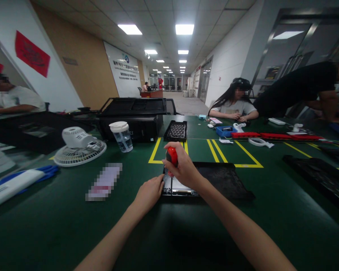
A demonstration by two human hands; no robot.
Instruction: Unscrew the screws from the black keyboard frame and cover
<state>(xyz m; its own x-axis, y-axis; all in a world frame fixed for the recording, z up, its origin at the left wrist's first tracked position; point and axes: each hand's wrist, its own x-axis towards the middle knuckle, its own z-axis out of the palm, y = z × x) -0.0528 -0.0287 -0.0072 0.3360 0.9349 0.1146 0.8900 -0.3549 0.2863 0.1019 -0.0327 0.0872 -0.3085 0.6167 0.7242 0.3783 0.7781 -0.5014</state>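
My right hand is closed around the red and black handle of a screwdriver, held roughly upright. Its lower end is over the left part of a flat device with silvery panels; the tip is hidden, so contact cannot be told. This device lies at the left side of a shallow black tray. My left hand grips the left edge of the tray by the device, fingertips against its rim. Part of the device is covered by my right hand and wrist.
Left stand a lidded cup, a white fan and a blurred-out flat thing. Behind are a black case and a black tray of small parts. Another black tray lies right. Co-workers sit and lean across the table.
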